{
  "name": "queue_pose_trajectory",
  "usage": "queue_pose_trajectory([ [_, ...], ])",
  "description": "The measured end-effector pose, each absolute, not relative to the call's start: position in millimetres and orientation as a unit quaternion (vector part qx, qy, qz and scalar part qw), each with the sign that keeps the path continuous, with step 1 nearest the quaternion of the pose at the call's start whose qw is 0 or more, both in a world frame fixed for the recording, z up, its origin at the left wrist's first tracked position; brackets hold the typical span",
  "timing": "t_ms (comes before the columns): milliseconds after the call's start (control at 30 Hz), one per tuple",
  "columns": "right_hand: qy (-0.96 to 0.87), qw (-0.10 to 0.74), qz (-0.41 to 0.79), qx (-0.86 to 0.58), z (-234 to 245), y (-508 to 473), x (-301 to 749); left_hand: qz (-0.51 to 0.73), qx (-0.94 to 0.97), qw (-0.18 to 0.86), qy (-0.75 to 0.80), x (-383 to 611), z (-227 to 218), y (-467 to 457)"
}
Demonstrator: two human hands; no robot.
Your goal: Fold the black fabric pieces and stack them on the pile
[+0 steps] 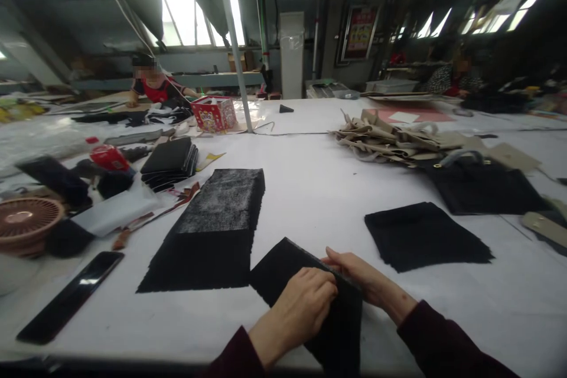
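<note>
A black fabric piece (pixel 283 271) lies at the near edge of the white table (pixel 310 189). My left hand (pixel 301 307) rests on top of it with fingers curled, pinching its far edge. My right hand (pixel 358 277) grips the same edge from behind, fingers closed along it. A tall stack of black fabric pieces (pixel 212 230) sits just left of my hands. A lower pile of black pieces (pixel 420 236) lies to the right.
A phone (pixel 71 295) lies at the near left. A brown basket (pixel 26 221), red tape dispenser (pixel 108 158) and black pouches (pixel 170 159) crowd the left. Beige bags (pixel 398 142) and a black bag (pixel 482 186) are at the right. Other people work at the far tables.
</note>
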State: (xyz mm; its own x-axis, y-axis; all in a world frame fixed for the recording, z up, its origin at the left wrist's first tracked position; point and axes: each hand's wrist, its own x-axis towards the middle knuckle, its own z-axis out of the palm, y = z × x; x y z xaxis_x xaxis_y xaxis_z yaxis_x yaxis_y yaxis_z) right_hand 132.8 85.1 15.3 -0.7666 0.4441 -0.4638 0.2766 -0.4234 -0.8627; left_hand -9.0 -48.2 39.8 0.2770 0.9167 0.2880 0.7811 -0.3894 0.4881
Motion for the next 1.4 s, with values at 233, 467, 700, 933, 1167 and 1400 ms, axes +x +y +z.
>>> queue_pose_trajectory([
  [233, -0.763, 0.082, 0.506, -0.393, 8, 90, 117, 0.226, 0.720, 0.037, 0.655, -55, 10, -40],
  [467, -0.830, 0.150, 0.320, -0.432, 0, 72, 60, 0.179, 0.710, 0.048, 0.679, -90, 2, -21],
  [700, -0.895, 0.266, 0.061, -0.352, -39, 53, 55, 0.234, 0.701, 0.020, 0.674, -90, -10, -23],
  [933, -0.923, 0.261, -0.025, -0.283, -49, 51, 57, 0.204, 0.703, 0.004, 0.682, -93, -23, -22],
  [1167, -0.928, 0.252, -0.021, -0.272, -48, 50, 56, 0.199, 0.690, -0.001, 0.696, -95, -29, -21],
  [1400, -0.930, 0.249, -0.015, -0.270, -48, 49, 56, 0.212, 0.683, 0.008, 0.699, -95, -29, -21],
])
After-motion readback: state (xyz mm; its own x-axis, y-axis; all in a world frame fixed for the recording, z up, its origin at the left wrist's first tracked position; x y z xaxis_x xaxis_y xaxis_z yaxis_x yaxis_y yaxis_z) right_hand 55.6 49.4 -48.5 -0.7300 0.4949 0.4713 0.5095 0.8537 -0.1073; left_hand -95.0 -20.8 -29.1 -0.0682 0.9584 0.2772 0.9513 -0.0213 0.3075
